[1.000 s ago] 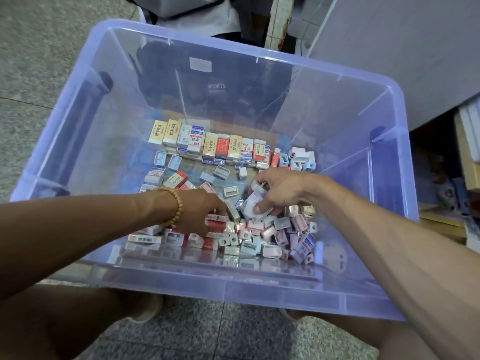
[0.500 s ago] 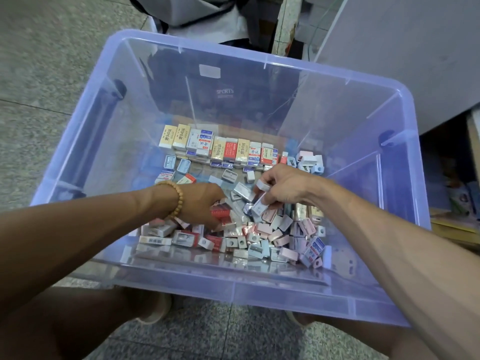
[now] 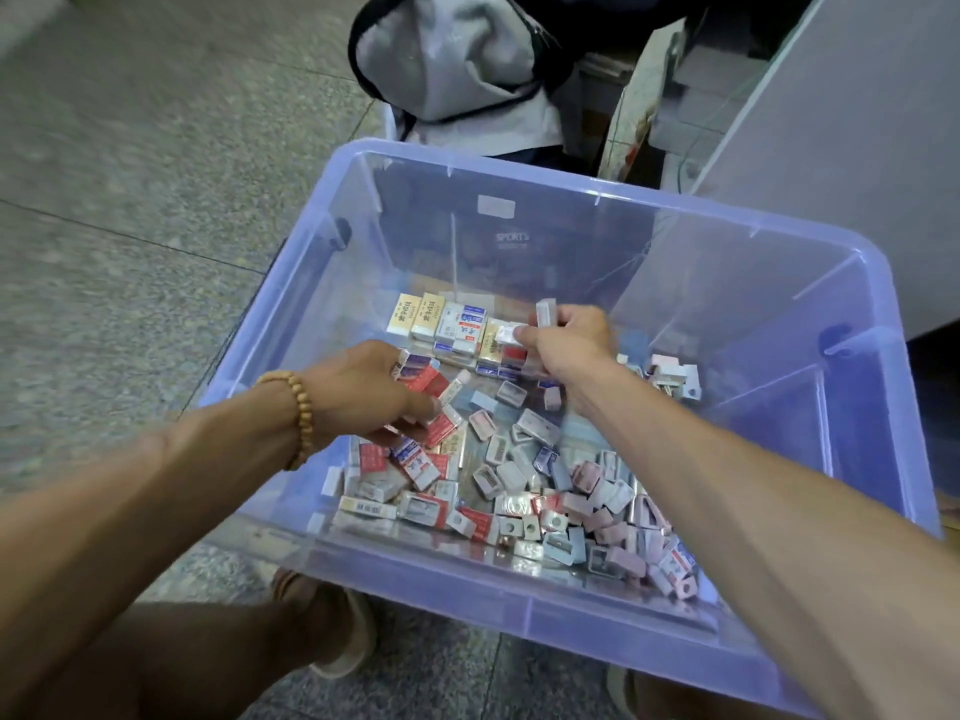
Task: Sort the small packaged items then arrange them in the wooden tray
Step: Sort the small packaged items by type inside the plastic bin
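Soft, even indoor light fills the scene, with no hard shadows. Pale reflections streak the clear blue walls of the plastic bin (image 3: pixel 519 241), and glare brightens its glossy near floor. The speckled stone floor (image 3: pixel 130 210) smears with motion blur at the left. Wide-angle distortion bends the bin's rim and stretches both forearms toward the bottom corners. The upper right background sits dimmer.

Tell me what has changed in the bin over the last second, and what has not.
The right hand has lifted out of the loose pile and moved toward the far row of boxes, gripping a few small white packets. The left hand has shifted a little farther in and now grips red and white boxes. The row, the pile and the blue plastic bin look unchanged.
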Demonstrator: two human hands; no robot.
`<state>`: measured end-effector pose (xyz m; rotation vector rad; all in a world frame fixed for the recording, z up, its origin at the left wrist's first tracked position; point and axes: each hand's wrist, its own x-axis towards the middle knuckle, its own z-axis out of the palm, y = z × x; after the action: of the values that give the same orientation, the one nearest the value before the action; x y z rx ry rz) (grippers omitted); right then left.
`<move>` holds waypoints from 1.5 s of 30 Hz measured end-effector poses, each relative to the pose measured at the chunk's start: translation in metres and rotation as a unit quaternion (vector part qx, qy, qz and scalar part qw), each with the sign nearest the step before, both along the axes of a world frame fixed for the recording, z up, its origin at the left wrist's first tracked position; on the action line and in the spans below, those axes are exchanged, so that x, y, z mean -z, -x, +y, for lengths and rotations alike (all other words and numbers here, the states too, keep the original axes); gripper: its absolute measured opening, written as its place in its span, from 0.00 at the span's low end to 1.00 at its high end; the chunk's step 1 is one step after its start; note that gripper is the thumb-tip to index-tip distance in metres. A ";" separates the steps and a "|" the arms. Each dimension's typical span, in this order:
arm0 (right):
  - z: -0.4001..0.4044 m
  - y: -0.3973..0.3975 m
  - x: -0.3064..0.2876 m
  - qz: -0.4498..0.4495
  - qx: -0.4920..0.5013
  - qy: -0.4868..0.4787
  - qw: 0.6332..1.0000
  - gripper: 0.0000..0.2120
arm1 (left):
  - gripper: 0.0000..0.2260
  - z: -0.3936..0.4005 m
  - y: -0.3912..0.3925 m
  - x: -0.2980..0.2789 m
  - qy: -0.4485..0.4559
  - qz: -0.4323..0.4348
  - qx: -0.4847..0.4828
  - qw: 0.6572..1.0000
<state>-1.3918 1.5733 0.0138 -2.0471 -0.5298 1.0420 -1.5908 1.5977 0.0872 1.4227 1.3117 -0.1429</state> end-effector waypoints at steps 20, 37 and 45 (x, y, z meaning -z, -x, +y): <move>0.004 -0.003 0.003 -0.115 -0.072 0.082 0.987 0.22 | 0.10 0.009 -0.011 -0.001 0.033 -0.048 -0.117 0.991; 0.008 0.001 0.005 -0.229 -0.185 0.057 0.954 0.19 | 0.10 0.010 -0.008 0.005 0.058 -0.062 -0.103 0.991; -0.016 0.019 -0.044 0.155 -0.202 -0.028 0.967 0.06 | 0.09 0.010 -0.019 0.001 0.106 -0.106 -0.146 0.978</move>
<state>-1.4109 1.5575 0.0579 -1.7158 -0.8200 1.5354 -1.5721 1.6080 0.0863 1.0234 1.2722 0.0633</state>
